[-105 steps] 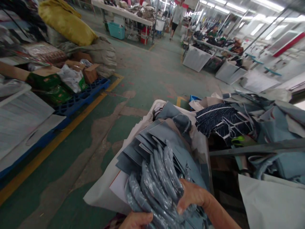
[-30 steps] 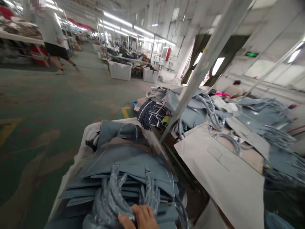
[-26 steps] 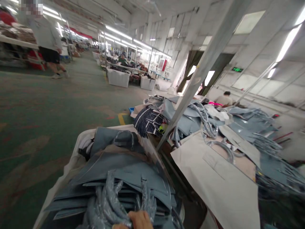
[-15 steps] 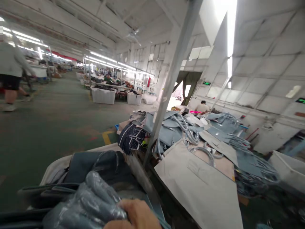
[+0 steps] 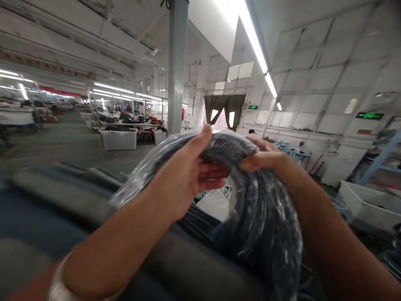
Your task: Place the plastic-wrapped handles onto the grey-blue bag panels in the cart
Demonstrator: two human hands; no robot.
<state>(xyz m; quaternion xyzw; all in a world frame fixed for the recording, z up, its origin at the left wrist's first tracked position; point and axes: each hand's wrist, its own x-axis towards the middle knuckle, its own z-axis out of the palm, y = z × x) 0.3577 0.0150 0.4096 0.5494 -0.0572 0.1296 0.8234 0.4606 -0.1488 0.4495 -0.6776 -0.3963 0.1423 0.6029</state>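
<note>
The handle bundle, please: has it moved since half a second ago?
Yes. The bundle was low by the bin; now both hands, left and right, hold it up level with the pillar.

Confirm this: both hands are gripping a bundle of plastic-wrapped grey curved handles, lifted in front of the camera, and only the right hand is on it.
Not quite. The head view shows both hands on the bundle of plastic-wrapped grey curved handles: the left hand closes over its top arc, and the right hand grips it from the other side. The bundle is indeed lifted before the camera.

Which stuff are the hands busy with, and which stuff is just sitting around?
Busy with:
left hand
right hand
bundle of plastic-wrapped handles, gripped by both hands

Sitting around:
white bins
grey pillar
curtains
</note>
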